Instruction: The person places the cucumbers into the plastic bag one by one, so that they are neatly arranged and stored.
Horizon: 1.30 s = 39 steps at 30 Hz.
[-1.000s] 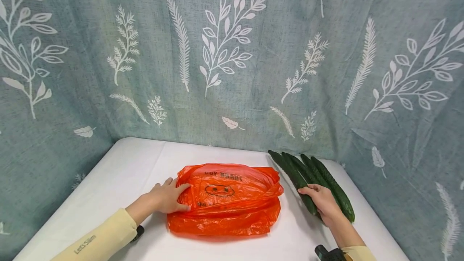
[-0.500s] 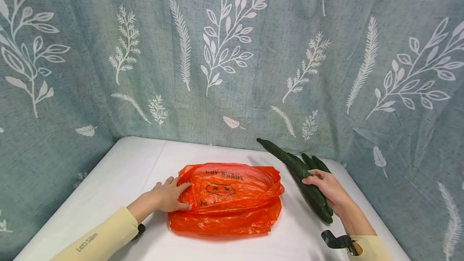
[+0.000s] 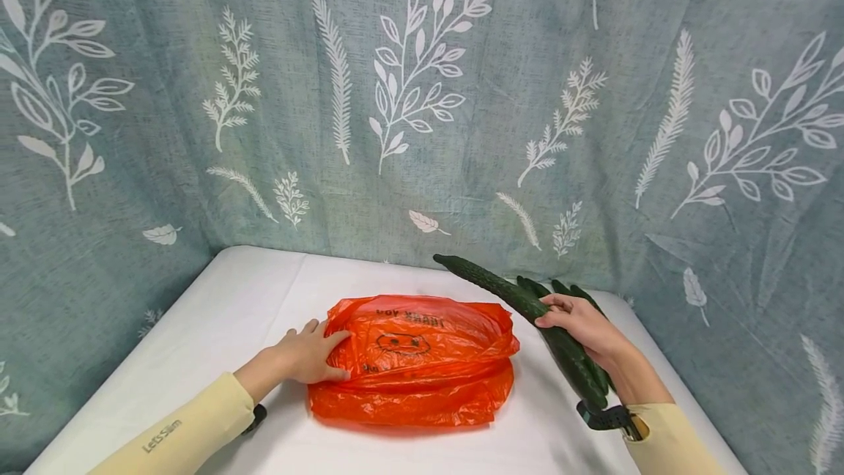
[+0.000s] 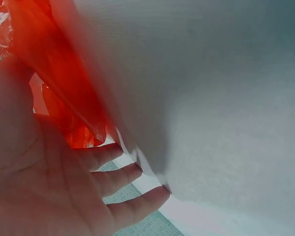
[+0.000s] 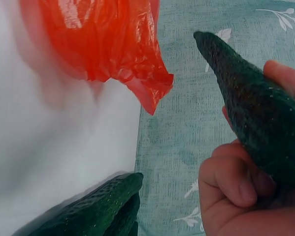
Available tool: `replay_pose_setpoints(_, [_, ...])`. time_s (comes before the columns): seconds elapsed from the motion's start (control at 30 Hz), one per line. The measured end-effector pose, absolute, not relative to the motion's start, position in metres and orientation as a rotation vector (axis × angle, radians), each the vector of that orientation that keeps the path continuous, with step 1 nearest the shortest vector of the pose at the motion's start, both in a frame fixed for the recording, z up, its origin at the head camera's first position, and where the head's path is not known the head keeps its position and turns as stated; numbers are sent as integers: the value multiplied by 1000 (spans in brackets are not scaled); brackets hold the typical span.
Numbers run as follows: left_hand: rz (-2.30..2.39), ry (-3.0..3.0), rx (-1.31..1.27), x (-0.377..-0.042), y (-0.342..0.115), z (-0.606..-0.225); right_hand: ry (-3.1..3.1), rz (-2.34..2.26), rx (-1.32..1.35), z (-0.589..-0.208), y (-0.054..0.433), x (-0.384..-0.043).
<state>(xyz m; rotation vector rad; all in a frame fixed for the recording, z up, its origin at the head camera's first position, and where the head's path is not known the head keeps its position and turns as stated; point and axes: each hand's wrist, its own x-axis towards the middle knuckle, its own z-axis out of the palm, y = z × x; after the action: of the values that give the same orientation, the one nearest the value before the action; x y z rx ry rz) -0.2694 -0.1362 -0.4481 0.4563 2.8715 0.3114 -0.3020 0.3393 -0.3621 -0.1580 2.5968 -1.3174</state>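
Observation:
A long dark green cucumber (image 3: 484,278) is gripped around its middle by my right hand (image 3: 583,322), its thin end tilted up and pointing left over the back of the table. In the right wrist view the fingers curl around the same cucumber (image 5: 253,101). Several more cucumbers (image 5: 90,211) lie below, partly hidden by the hand in the head view. A red printed plastic bag (image 3: 422,391) lies flat in the middle. My left hand (image 3: 306,354) rests at its left side, thumb and index finger spread over the plastic, other fingers straight against the white tabletop (image 4: 231,142).
A white-covered table (image 3: 253,306) bears everything. Behind it and at both sides hangs a blue-green curtain (image 3: 330,204) with white leaf prints. Dark wrist mounts (image 3: 606,416) sit at the cuffs.
My right hand has lifted one cucumber from the pile, and its thin end has swung left towards the bag. The left hand and the bag have stayed in place.

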Motion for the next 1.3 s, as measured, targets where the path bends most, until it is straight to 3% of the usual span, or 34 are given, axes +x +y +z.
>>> replay_pose_setpoints(1.3, [327, 2831, 443, -270, -133, -441, 2384, -1029, -743, -360, 267, -346])
